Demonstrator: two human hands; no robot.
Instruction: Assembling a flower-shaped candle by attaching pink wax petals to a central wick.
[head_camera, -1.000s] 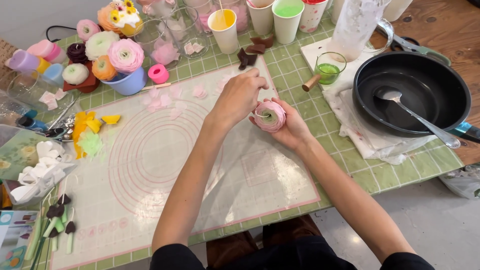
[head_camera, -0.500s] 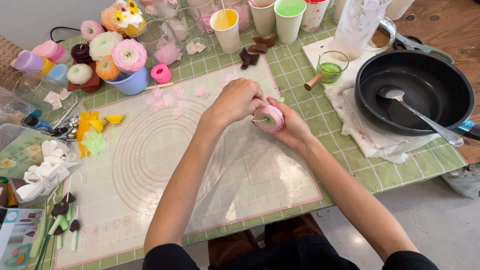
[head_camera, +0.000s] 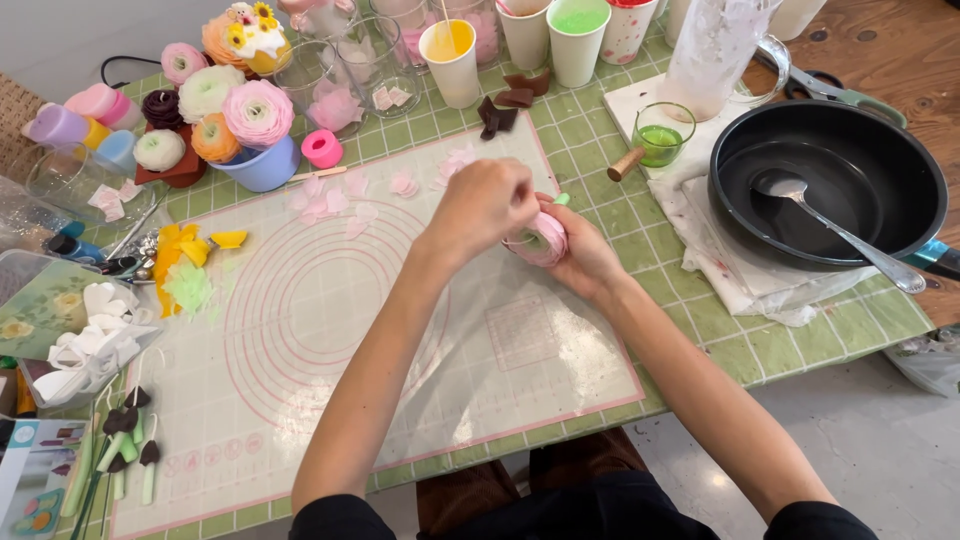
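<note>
Both hands have barely shifted: left hand (head_camera: 480, 205) curls over the pink flower (head_camera: 540, 240), fingers pinched on its petals, while right hand (head_camera: 585, 260) cups it from below, steadying it above the mat (head_camera: 400, 330) on the table (head_camera: 800, 330).

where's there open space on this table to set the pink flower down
The clearest patch is the middle of the pink-lined mat, inside its oval rings, just left of both hands. The mat's near edge is bare too. It is crowded along the far side with cups, by the black pan, and at the left edge.
</note>
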